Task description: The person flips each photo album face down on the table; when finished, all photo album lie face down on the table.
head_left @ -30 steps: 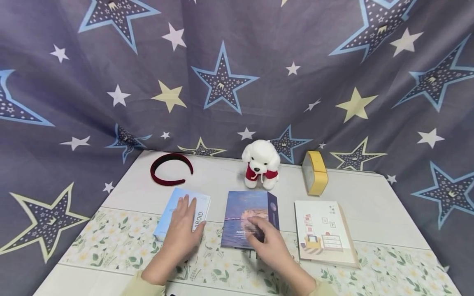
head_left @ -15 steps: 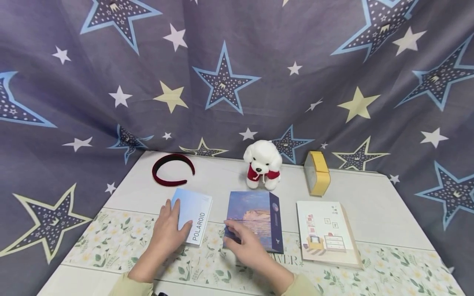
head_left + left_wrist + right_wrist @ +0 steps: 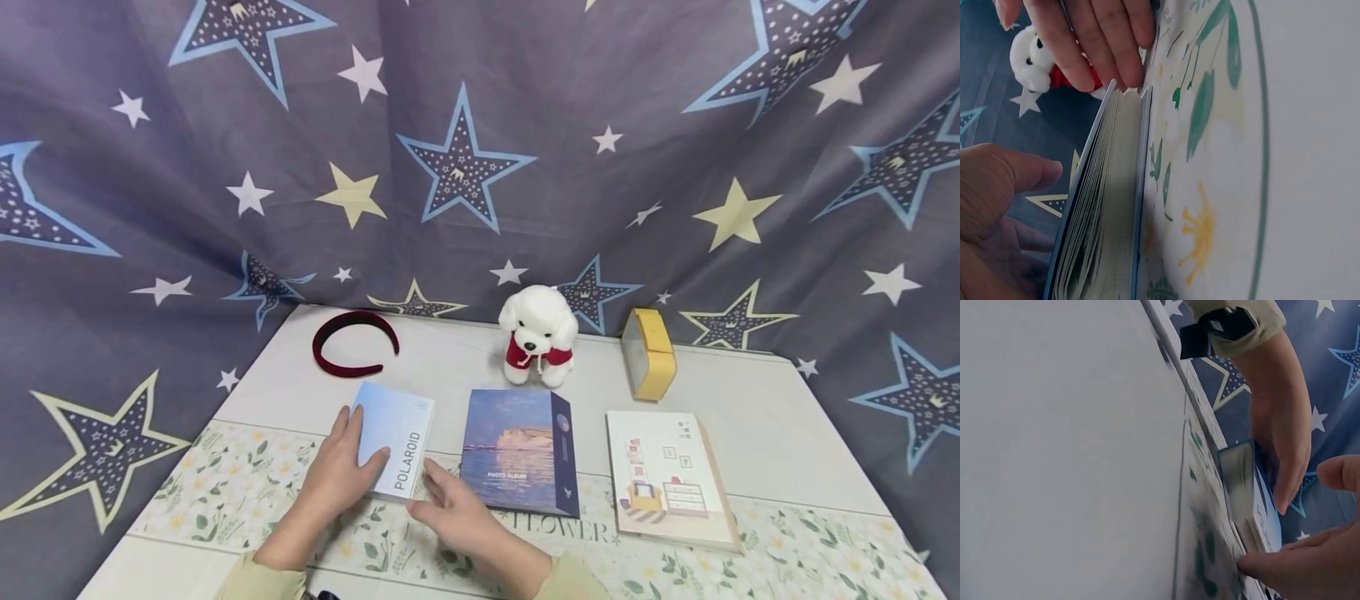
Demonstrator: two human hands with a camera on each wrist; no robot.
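A light-blue and white book marked POLAROID (image 3: 397,437) lies flat on the table's left half. Along its left edge rests my left hand (image 3: 337,467), the thumb over the cover and not gripping. My right hand (image 3: 457,508) is at the book's lower right corner, fingers fairly straight; in the left wrist view its fingertips (image 3: 1129,69) meet or nearly meet the book's side. Page edges (image 3: 1100,206) face that camera. In the right wrist view both hands flank the book (image 3: 1244,487). To the right lies a photo album (image 3: 517,450) with a seascape cover.
A dark red headband (image 3: 330,362) lies behind the Polaroid book. At the back stand a white plush dog (image 3: 538,333) and a yellow box-like object (image 3: 652,358). A white illustrated book (image 3: 667,475) lies at right. Behind the table hangs a star-patterned curtain (image 3: 465,258).
My right hand has moved left from above the photo album to the Polaroid book's right side. My left hand has slid from on top of its cover to its left edge.
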